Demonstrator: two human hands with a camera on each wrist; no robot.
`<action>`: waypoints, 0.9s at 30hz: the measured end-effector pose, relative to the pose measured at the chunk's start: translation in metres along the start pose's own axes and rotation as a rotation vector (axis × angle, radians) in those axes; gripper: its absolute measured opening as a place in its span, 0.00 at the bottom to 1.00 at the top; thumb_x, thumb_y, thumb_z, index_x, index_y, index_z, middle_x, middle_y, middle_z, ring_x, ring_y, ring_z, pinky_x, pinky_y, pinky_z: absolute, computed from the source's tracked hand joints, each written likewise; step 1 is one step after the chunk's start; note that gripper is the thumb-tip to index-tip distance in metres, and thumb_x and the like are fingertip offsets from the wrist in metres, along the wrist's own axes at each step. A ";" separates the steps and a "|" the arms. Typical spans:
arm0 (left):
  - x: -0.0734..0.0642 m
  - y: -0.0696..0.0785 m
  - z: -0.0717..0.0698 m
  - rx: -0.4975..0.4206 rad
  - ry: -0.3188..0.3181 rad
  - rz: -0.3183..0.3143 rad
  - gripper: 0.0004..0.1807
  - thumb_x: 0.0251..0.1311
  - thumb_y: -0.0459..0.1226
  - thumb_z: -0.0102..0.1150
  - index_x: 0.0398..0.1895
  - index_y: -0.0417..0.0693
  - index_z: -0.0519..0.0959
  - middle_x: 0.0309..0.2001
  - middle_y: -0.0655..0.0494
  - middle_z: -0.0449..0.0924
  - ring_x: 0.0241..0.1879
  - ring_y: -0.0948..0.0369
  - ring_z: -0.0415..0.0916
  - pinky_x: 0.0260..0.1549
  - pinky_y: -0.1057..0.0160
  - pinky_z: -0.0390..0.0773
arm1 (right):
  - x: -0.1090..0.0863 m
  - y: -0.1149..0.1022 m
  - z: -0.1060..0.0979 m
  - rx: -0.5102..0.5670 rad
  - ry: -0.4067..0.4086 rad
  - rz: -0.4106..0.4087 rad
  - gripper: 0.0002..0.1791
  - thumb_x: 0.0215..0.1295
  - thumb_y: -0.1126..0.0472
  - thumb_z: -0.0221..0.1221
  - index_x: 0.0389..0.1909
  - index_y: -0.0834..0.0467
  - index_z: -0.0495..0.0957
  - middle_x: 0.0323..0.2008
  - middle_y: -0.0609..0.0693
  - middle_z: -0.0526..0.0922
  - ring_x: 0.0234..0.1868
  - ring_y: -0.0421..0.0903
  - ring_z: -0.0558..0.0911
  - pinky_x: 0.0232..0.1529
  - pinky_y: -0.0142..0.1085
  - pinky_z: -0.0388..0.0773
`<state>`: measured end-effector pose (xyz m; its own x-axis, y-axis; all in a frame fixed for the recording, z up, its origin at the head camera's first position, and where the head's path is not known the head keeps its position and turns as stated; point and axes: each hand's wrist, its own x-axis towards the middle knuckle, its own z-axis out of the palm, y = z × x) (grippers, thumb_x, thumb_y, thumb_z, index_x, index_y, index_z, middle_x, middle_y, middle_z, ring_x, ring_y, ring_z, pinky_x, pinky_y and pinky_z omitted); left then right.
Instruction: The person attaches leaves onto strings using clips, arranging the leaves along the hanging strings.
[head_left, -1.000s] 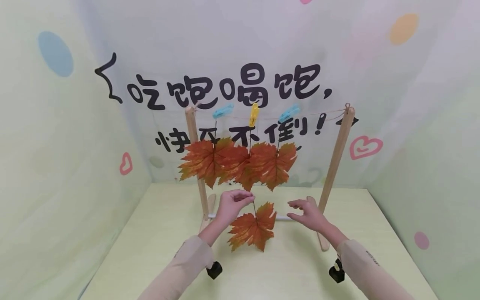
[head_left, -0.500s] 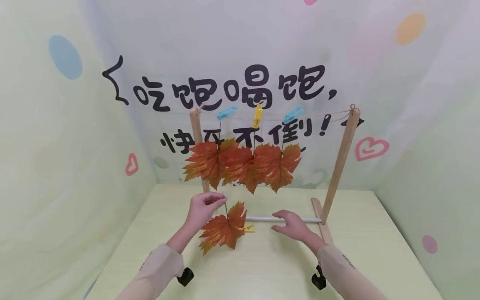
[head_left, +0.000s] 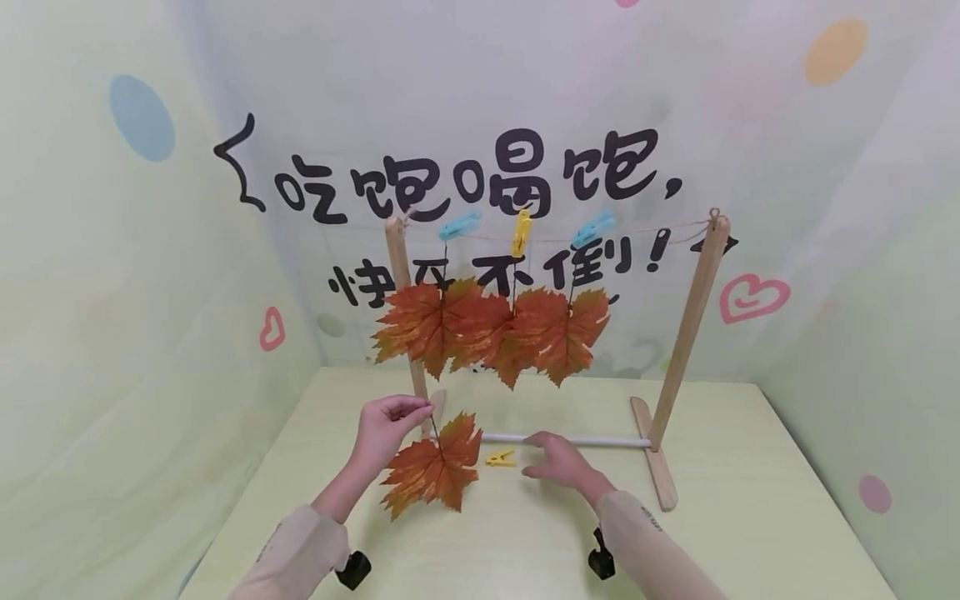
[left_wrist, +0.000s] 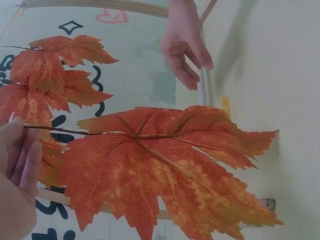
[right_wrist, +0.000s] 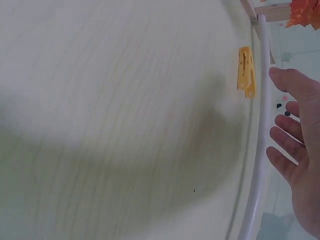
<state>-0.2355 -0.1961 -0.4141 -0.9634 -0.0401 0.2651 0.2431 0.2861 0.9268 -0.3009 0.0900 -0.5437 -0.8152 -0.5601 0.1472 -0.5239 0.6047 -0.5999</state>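
Note:
My left hand (head_left: 386, 429) pinches the thin dark stem of an orange-red maple leaf (head_left: 435, 467), which hangs down to the right of the fingers. In the left wrist view the leaf (left_wrist: 165, 160) fills the middle, its stem between thumb and fingers. A yellow clothespin (head_left: 501, 458) lies on the table between the leaf and my right hand (head_left: 561, 462). That hand holds nothing; its fingers are spread and loosely bent. In the right wrist view the clothespin (right_wrist: 246, 72) lies beside the white rod, just beyond the thumb.
A wooden stand with a right post (head_left: 690, 333) and a white crossbar (head_left: 600, 442) spans the table (head_left: 487, 550). On its string, blue clothespins (head_left: 460, 226) and a yellow clothespin (head_left: 522, 233) hold three leaves (head_left: 566, 333). A printed cloth (head_left: 480, 83) rises behind.
My left hand has moved left with the leaf, uncovering the yellow clothespin on the table. My right hand has moved left, closer to that clothespin. The view has shifted slightly.

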 end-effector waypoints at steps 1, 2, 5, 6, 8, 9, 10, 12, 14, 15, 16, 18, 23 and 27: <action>-0.001 0.000 0.000 -0.005 0.002 0.005 0.09 0.51 0.34 0.64 0.33 0.36 0.82 0.31 0.46 0.83 0.28 0.64 0.79 0.31 0.68 0.79 | 0.001 0.000 0.003 -0.008 -0.011 -0.001 0.27 0.48 0.56 0.67 0.48 0.65 0.75 0.46 0.58 0.79 0.48 0.55 0.76 0.49 0.47 0.72; -0.001 0.000 0.000 -0.012 0.005 0.006 0.09 0.50 0.33 0.64 0.33 0.35 0.82 0.31 0.45 0.83 0.28 0.64 0.79 0.30 0.68 0.79 | 0.001 -0.001 0.005 -0.020 -0.018 -0.010 0.27 0.48 0.57 0.67 0.48 0.65 0.75 0.46 0.58 0.79 0.49 0.55 0.76 0.49 0.47 0.72; -0.003 0.002 -0.001 -0.020 0.012 0.006 0.09 0.50 0.32 0.64 0.33 0.34 0.82 0.30 0.45 0.83 0.27 0.65 0.78 0.28 0.69 0.78 | 0.005 -0.004 0.013 -0.077 -0.025 -0.057 0.25 0.47 0.59 0.67 0.46 0.66 0.75 0.45 0.58 0.79 0.49 0.55 0.76 0.51 0.46 0.71; -0.004 0.002 -0.001 -0.025 0.011 0.005 0.10 0.50 0.32 0.64 0.34 0.33 0.82 0.30 0.46 0.83 0.27 0.65 0.78 0.27 0.70 0.78 | 0.007 -0.005 0.015 -0.099 -0.024 -0.070 0.25 0.46 0.60 0.68 0.46 0.67 0.75 0.45 0.58 0.79 0.49 0.55 0.76 0.51 0.46 0.71; -0.006 0.007 -0.001 -0.032 0.008 -0.014 0.10 0.50 0.31 0.63 0.34 0.32 0.82 0.31 0.44 0.83 0.26 0.65 0.77 0.25 0.71 0.77 | 0.009 -0.006 0.020 -0.126 -0.016 -0.087 0.25 0.45 0.62 0.68 0.46 0.68 0.75 0.45 0.59 0.79 0.49 0.55 0.76 0.52 0.46 0.71; -0.008 0.010 -0.001 -0.039 0.003 -0.025 0.10 0.51 0.31 0.63 0.35 0.31 0.81 0.31 0.43 0.83 0.26 0.66 0.77 0.25 0.71 0.77 | 0.010 -0.007 0.023 -0.132 -0.010 -0.090 0.26 0.45 0.62 0.68 0.46 0.69 0.75 0.45 0.60 0.79 0.49 0.56 0.76 0.52 0.46 0.70; -0.010 0.014 0.000 -0.043 0.001 -0.033 0.10 0.51 0.30 0.63 0.35 0.30 0.81 0.31 0.42 0.82 0.26 0.66 0.77 0.25 0.71 0.77 | 0.010 -0.007 0.025 -0.135 -0.006 -0.089 0.26 0.45 0.63 0.68 0.46 0.69 0.74 0.45 0.61 0.79 0.49 0.56 0.76 0.52 0.47 0.70; -0.014 0.022 0.001 -0.043 0.000 -0.043 0.09 0.51 0.29 0.62 0.34 0.29 0.81 0.32 0.40 0.82 0.25 0.66 0.76 0.25 0.72 0.76 | 0.010 -0.006 0.028 -0.134 -0.004 -0.079 0.28 0.45 0.63 0.68 0.48 0.70 0.73 0.47 0.62 0.78 0.50 0.57 0.75 0.53 0.48 0.70; -0.017 0.024 0.002 -0.041 0.004 -0.043 0.09 0.51 0.28 0.62 0.34 0.29 0.81 0.32 0.39 0.82 0.25 0.67 0.76 0.26 0.72 0.77 | 0.009 -0.005 0.032 -0.133 -0.004 -0.074 0.30 0.45 0.64 0.67 0.50 0.70 0.72 0.48 0.63 0.77 0.51 0.59 0.75 0.54 0.49 0.69; -0.019 0.027 0.002 -0.039 0.008 -0.038 0.08 0.51 0.27 0.62 0.33 0.29 0.81 0.31 0.39 0.82 0.25 0.67 0.76 0.25 0.72 0.76 | 0.009 -0.004 0.033 -0.132 -0.005 -0.075 0.30 0.45 0.64 0.67 0.51 0.71 0.71 0.48 0.63 0.77 0.51 0.59 0.74 0.54 0.49 0.69; -0.020 0.026 0.002 -0.035 0.012 -0.030 0.07 0.50 0.27 0.62 0.33 0.29 0.81 0.31 0.40 0.82 0.25 0.66 0.76 0.25 0.72 0.76 | 0.008 -0.004 0.033 -0.135 -0.004 -0.075 0.30 0.45 0.64 0.66 0.51 0.70 0.71 0.49 0.64 0.76 0.51 0.60 0.74 0.54 0.50 0.69; -0.019 0.019 0.002 -0.039 0.018 -0.026 0.07 0.50 0.28 0.62 0.32 0.30 0.81 0.30 0.41 0.82 0.24 0.66 0.75 0.24 0.72 0.76 | 0.007 -0.003 0.035 -0.148 0.006 -0.084 0.27 0.46 0.65 0.65 0.49 0.69 0.72 0.47 0.63 0.77 0.49 0.59 0.75 0.52 0.49 0.71; -0.015 -0.002 0.003 -0.047 0.016 -0.016 0.09 0.50 0.31 0.64 0.33 0.31 0.81 0.29 0.45 0.82 0.25 0.64 0.76 0.24 0.71 0.76 | 0.008 -0.003 0.041 -0.185 0.080 -0.103 0.14 0.45 0.67 0.64 0.36 0.64 0.75 0.38 0.57 0.79 0.40 0.53 0.77 0.42 0.45 0.75; -0.016 -0.009 0.006 -0.052 0.022 -0.032 0.09 0.49 0.32 0.64 0.32 0.33 0.82 0.28 0.48 0.83 0.26 0.59 0.77 0.26 0.69 0.78 | 0.009 -0.008 0.051 -0.153 0.103 -0.085 0.12 0.47 0.67 0.63 0.36 0.64 0.77 0.42 0.58 0.78 0.45 0.54 0.76 0.48 0.46 0.73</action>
<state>-0.2225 -0.1927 -0.4280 -0.9682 -0.0699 0.2403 0.2182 0.2346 0.9473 -0.2914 0.0516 -0.5773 -0.7835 -0.5563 0.2769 -0.6167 0.6410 -0.4570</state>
